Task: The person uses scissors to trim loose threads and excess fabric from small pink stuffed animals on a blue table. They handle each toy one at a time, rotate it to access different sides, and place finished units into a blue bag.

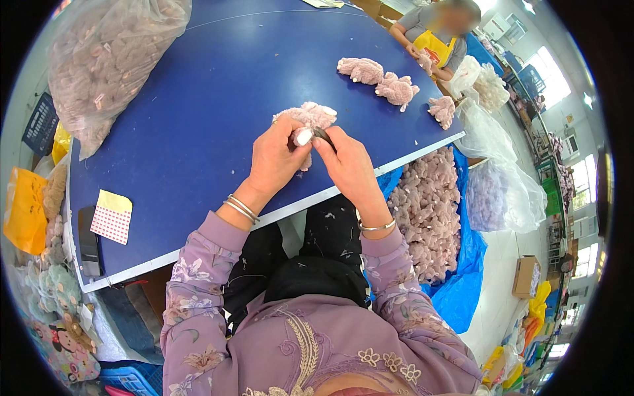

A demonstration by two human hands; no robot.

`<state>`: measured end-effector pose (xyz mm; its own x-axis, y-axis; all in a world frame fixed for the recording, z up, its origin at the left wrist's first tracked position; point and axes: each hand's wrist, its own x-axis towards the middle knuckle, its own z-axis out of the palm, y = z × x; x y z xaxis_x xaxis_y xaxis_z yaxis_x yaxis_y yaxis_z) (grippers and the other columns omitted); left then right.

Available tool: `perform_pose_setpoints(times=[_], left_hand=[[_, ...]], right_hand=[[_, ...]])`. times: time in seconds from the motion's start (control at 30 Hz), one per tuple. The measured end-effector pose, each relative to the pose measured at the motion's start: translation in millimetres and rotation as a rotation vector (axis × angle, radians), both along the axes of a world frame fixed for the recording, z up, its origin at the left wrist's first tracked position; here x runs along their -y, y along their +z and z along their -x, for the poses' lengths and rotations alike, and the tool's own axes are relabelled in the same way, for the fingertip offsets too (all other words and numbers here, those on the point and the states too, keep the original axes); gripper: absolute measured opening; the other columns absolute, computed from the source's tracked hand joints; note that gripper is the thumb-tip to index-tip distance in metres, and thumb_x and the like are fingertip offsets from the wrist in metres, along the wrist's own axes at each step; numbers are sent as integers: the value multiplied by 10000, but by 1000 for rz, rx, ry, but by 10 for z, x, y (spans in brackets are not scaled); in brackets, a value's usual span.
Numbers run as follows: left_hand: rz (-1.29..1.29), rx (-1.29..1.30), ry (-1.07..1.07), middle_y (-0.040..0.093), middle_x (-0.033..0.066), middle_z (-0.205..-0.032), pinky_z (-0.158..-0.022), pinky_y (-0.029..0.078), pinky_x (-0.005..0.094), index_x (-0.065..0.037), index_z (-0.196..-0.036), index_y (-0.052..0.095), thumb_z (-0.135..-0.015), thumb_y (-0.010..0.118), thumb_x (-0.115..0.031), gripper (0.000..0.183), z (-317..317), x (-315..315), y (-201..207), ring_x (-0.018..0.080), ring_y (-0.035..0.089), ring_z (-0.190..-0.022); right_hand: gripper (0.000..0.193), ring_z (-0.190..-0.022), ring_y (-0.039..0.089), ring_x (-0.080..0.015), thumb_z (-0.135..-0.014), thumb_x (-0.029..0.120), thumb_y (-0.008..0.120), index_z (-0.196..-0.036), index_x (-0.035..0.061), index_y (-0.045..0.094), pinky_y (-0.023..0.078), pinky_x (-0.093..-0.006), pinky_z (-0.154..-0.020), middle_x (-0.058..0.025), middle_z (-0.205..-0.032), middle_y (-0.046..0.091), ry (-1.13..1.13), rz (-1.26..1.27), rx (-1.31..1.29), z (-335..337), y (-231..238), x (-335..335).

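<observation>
A small pink plush toy (317, 115) with white tips is held over the near edge of the blue table (218, 79). My left hand (274, 153) is closed around it, fingers at a white part of the toy. Closed too, my right hand (349, 160) pinches a small dark object (322, 136) against that white part; the fingers cover most of it, so its kind cannot be told. Farther right on the table lie several similar pink plush toys (397, 90), apart from my hands.
A clear bag of plush toys (112, 63) rests at the far left. A sticker sheet (111, 216) lies beside a dark phone (90, 241). By my right side, a blue sack (470, 264) holds many pink toys. Across the table, a person (437, 39) handles another toy.
</observation>
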<state>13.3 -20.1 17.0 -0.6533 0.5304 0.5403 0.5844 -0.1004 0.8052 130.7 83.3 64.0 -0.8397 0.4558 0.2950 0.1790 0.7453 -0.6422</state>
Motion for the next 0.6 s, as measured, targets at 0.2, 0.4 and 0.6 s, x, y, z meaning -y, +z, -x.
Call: perform_pose_setpoints(times=[0.2,0.4,0.6], left_hand=[[14,-25,-23,600,65,-743,-572,498,297,-67,-889,538,-771,717,-78,215,-18,6,32,186,617,-624],[14,-89,-56,587,58,-764,-573,493,303,-75,-898,563,-781,699,-65,179,-17,29,58,195,613,-633],[25,-160,-67,568,47,-790,-577,486,302,-71,-912,593,-761,696,-49,184,-10,16,51,203,595,-633]], right_hand=[[265,-773,572,-421,-935,271,537,-913,7,518,441,-470,-646,-206,-804,602,-10,-21,-3,-14,4,-15],[254,-754,555,-429,-935,258,535,-915,5,521,439,-460,-637,-216,-798,593,0,1,-26,3,3,-50],[238,-579,500,-182,-951,222,542,-847,9,550,394,-292,-534,-58,-667,544,-21,315,-208,-114,-24,-106]])
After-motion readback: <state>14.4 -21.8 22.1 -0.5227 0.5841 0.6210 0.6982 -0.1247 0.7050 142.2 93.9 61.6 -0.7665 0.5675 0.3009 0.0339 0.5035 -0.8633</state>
